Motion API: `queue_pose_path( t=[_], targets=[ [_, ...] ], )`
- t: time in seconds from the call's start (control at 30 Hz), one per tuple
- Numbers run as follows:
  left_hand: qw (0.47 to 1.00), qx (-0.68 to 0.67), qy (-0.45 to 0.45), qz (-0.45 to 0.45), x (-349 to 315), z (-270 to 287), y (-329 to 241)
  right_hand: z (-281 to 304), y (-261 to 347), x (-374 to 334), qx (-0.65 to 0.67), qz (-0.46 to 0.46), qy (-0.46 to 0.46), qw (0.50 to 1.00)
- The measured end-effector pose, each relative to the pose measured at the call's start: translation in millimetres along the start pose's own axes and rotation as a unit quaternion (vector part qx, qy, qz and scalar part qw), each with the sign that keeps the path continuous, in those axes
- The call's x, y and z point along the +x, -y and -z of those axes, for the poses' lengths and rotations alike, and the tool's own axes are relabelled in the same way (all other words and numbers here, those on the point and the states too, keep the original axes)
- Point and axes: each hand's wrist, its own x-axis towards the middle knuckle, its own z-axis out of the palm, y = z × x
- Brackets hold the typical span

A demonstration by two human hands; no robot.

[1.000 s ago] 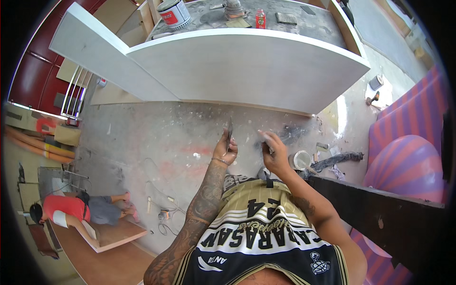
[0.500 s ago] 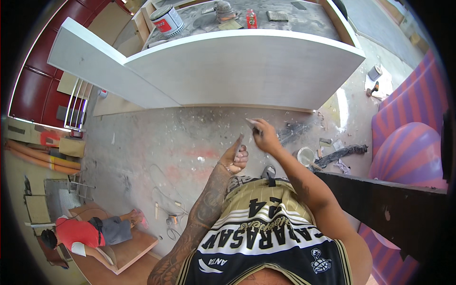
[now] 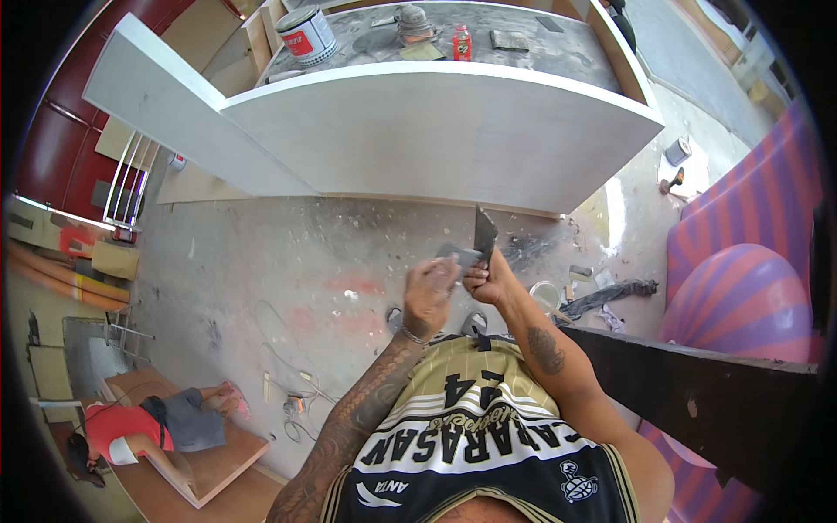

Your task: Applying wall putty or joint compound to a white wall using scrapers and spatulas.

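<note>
Head view: mid-frame, left hand [image 3: 428, 293], back upward, pinching flat grey plate [image 3: 462, 254]; right hand [image 3: 491, 281] gripping thin dark blade [image 3: 484, 232]; smooth white panel [image 3: 436, 135] above.

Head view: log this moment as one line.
left hand: holds dark-grey flat piece | right hand: holds dark thin flat blade | overlap: tools, contact unclear | beyond: white flat panel

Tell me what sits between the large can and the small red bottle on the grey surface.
In the head view, mainly a grey rounded thing and a yellowish flat piece lie between the can and the bottle.
</note>
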Motion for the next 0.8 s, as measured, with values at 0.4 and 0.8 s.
queue_pose_path(
  t=[0.4, 0.8],
  targets=[
    [0.917, 0.008, 0.110, 0.383, 2, -38, 90, 35, 0, -7, -0.067, -0.006, -0.058, 0.996],
    [0.966, -0.124, -0.021, 0.226, 8, -35, 8, -30, 2, -13, -0.016, 0.428, -0.084, 0.900]
  ],
)
